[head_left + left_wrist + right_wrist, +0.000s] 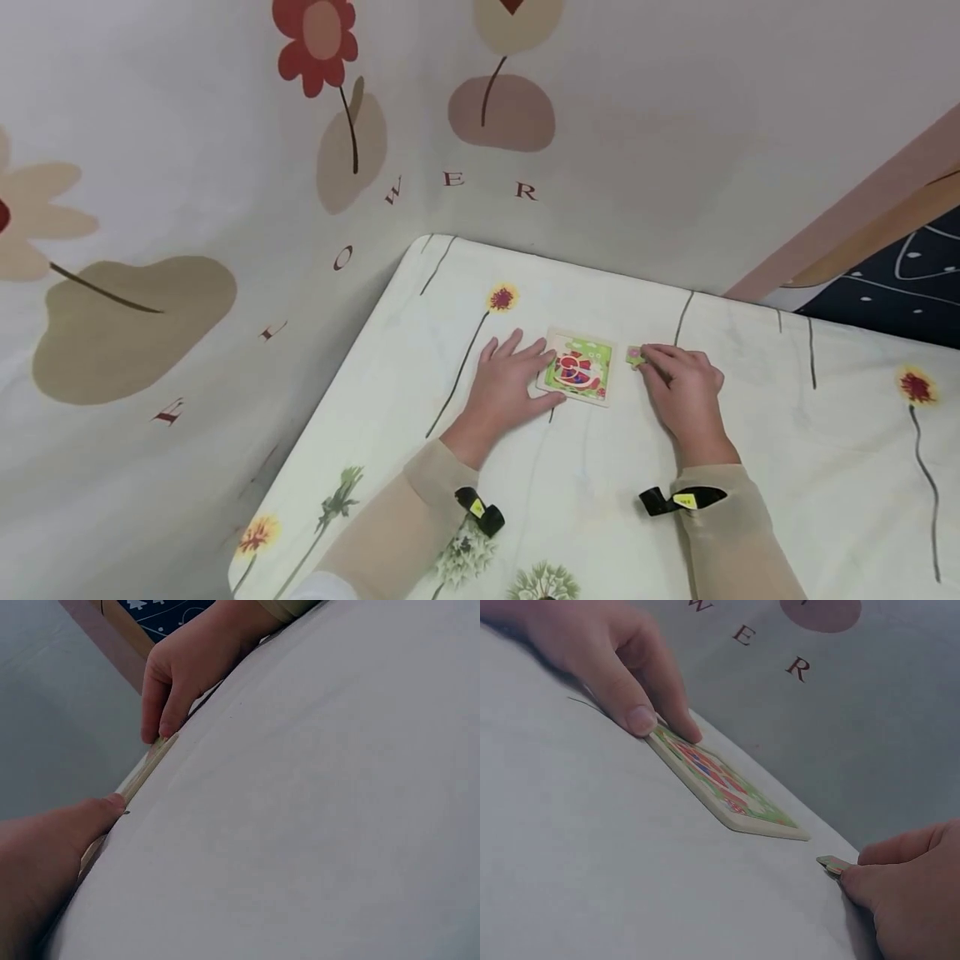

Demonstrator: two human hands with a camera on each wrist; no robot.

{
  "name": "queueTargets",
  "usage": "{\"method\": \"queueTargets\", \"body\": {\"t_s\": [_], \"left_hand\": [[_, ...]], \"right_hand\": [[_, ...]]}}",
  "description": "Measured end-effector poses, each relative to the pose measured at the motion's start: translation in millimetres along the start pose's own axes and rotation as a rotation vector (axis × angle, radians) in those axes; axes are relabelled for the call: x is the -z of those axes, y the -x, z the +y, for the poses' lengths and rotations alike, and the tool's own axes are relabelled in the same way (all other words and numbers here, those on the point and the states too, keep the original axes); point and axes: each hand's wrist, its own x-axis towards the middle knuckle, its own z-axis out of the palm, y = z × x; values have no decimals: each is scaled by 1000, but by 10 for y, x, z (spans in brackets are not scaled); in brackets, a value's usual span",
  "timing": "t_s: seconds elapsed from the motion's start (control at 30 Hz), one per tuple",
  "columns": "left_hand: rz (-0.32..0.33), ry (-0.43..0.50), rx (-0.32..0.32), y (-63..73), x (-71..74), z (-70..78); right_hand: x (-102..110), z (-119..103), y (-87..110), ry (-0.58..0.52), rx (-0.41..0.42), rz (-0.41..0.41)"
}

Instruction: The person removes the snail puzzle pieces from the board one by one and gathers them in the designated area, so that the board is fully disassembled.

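On flowered cloth [832, 467], a square puzzle [588, 364] is touched by the splayed left hand [508, 387], a piece [633, 353] pinched by the right [686, 394].

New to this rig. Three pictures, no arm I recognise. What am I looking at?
No robot here: a person works with two bare hands, and each sleeve carries a black device at the wrist.

The wide picture comes from a camera on the head, looking forward and down. The other two come from the wrists: in the left-wrist one, the left hand is the near one, at lower left; in the right-wrist one, the right hand is, at lower right.

On the pale, flower-print surface lies a small square picture board. The left hand, fingers spread, touches its edge. The right hand pinches a small green piece beside the board, apart from it.
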Motion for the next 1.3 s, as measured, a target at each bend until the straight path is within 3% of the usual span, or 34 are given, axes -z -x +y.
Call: {"method": "queueTargets", "body": {"t_s": [0.3,0.6,1.3], "left_hand": [[77,-16,-21,-10,-4,-1],[107,32,-21,-5,33,-3],[103,28,0,-25,9,47]], "right_hand": [[-1,-5,15,5,0,23],[-12,-5,7,-16,-13,34],[-16,-13,-7,-15,-39,33]]}}
